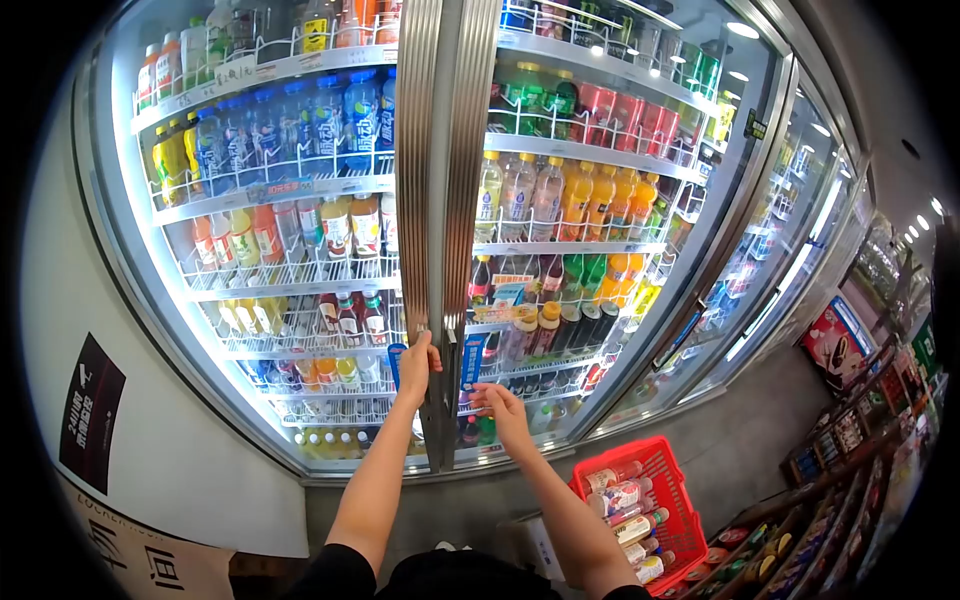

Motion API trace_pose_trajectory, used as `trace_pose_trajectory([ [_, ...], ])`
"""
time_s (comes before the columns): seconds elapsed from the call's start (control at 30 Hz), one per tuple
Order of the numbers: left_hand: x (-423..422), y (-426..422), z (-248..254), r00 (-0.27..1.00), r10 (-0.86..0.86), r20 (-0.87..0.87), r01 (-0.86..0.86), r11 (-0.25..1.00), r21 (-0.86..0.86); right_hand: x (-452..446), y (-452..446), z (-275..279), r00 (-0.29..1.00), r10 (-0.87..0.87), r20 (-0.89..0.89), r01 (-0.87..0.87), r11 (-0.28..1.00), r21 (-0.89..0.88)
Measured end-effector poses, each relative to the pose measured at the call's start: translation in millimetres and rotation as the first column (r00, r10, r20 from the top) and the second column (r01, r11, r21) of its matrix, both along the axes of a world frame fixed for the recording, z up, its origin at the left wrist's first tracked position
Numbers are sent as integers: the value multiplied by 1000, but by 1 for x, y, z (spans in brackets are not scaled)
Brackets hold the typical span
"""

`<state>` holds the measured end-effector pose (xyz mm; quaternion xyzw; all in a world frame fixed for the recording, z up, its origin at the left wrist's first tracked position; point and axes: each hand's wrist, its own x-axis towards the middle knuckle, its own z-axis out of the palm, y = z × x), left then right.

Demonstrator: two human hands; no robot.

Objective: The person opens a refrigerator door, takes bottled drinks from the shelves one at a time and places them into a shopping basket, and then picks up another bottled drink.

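Observation:
My left hand (419,363) is closed on the edge of the left cooler door (414,220), thumb pointing up along its ribbed metal frame. To its right, my right hand (503,412) holds nothing; its loosely bent fingers are apart, just in front of the right cooler door (468,180). A blue sticker (471,360) is on that door, above the right fingertips. Behind the glass, shelves carry rows of drinks, among them blue-capped bottles (327,115), orange drinks (590,195) and red cans (628,118).
A red basket (692,505) stands on the floor at my right, with several bottles (640,525) lying in it. More cooler doors (770,240) continue to the right. Shelves of packaged goods (800,530) are at lower right, and a white panel (190,420) stands at left.

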<state>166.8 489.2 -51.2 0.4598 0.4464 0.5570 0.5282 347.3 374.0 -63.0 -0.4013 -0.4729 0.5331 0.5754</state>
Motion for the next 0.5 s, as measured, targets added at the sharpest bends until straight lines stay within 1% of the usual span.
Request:
trace_pose_trajectory([
  [0.03,0,5,3,997,-75,28,74,997,10,-2,3,1,1000,-10,13,10,1000,6],
  [0.07,4,4,3,999,-24,32,23,999,24,-6,2,-2,1000,3,-6,-3,1000,0],
  [0.1,4,6,1,999,-28,38,27,999,27,-7,2,-4,1000,13,-19,-13,1000,-2],
  [0.17,0,8,-4,981,-126,149,128,992,-5,-8,2,-8,1000,6,-13,-6,1000,-11],
  [0.2,1,9,-3,984,-89,156,97,994,-49,-9,-2,-7,1000,-1,-2,1,1000,-28],
  [0.23,3,8,-3,983,-90,160,100,994,-54,-9,-8,-6,1000,-7,6,8,999,-49],
  [0.3,3,6,-2,990,-30,137,37,998,-48,-9,-14,-10,1000,-5,11,5,999,-53],
  [0.33,8,8,-5,995,31,94,-27,999,-40,-9,-18,-11,1000,-4,30,6,999,-37],
  [0.37,9,10,-9,996,29,89,-25,999,-47,-9,-23,-12,999,-7,48,8,1000,-20],
  [0.43,13,10,-9,990,136,46,-137,991,9,-9,-36,-7,999,-7,53,9,999,-36],
  [0.5,13,7,-3,992,109,71,-109,994,1,-3,-40,-1,993,47,104,-49,999,19],
])
